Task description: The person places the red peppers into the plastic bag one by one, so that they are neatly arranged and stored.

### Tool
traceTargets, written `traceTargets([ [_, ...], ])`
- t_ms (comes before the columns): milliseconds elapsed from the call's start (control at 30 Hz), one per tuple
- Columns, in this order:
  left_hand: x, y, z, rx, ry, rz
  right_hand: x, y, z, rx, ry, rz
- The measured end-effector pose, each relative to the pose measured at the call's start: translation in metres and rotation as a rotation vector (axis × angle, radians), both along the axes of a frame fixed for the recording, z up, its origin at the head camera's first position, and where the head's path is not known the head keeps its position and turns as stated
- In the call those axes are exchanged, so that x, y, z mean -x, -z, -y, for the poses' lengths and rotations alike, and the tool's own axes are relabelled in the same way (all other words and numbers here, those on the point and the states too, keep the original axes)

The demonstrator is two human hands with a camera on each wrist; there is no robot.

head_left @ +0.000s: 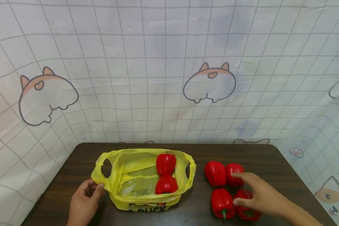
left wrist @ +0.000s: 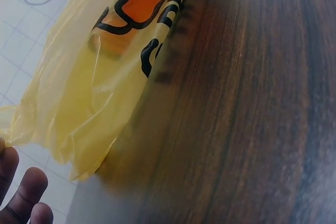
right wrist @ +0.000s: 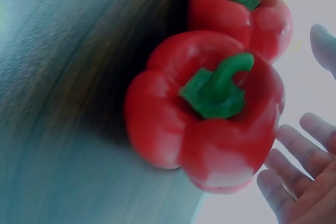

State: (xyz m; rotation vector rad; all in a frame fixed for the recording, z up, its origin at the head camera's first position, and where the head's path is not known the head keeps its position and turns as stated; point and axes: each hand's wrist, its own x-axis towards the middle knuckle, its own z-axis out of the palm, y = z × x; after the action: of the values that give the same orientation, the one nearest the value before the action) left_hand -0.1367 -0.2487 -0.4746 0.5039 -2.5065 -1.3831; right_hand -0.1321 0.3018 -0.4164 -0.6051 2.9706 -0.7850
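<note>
A yellow plastic bag (head_left: 147, 198) stands with its mouth spread wide. Inside, toward its right end, lie two red bell peppers (head_left: 166, 164). My left hand (head_left: 84, 202) pinches the bag's left handle between thumb and fingers; the left wrist view shows the stretched yellow film (left wrist: 79, 114) beside the fingers (left wrist: 30, 187). Right of the bag, several red bell peppers (head_left: 215, 174) sit close together. Over the right-hand ones reaches my right hand (head_left: 262, 195), fingers spread. In the right wrist view its fingers (right wrist: 302, 153) come right beside a bell pepper (right wrist: 163, 103) with a green stem.
Everything stands on a dark wood-grain table (head_left: 197, 216) with rounded far corners. A white grid-patterned cloth (head_left: 147, 119) with cartoon dogs hangs behind the table and along its sides.
</note>
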Motion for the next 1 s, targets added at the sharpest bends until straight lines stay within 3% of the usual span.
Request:
traceTargets([
  [233, -0.001, 0.002, 0.001, 0.003, -0.002, 0.005, -0.004, 0.006, -0.013, -0.028, -0.012, 0.046],
  [600, 0.0, 0.001, 0.002, 0.0, -0.003, -0.011, -0.011, 0.013, -0.027, -0.084, -0.007, 0.034],
  [833, 0.0, 0.002, 0.002, -0.011, 0.002, -0.003, -0.014, 0.018, -0.036, -0.037, 0.032, 0.225],
  [1000, 0.0, 0.004, 0.003, -0.003, 0.004, 0.009, -0.014, 0.023, -0.042, -0.052, 0.05, 0.274],
])
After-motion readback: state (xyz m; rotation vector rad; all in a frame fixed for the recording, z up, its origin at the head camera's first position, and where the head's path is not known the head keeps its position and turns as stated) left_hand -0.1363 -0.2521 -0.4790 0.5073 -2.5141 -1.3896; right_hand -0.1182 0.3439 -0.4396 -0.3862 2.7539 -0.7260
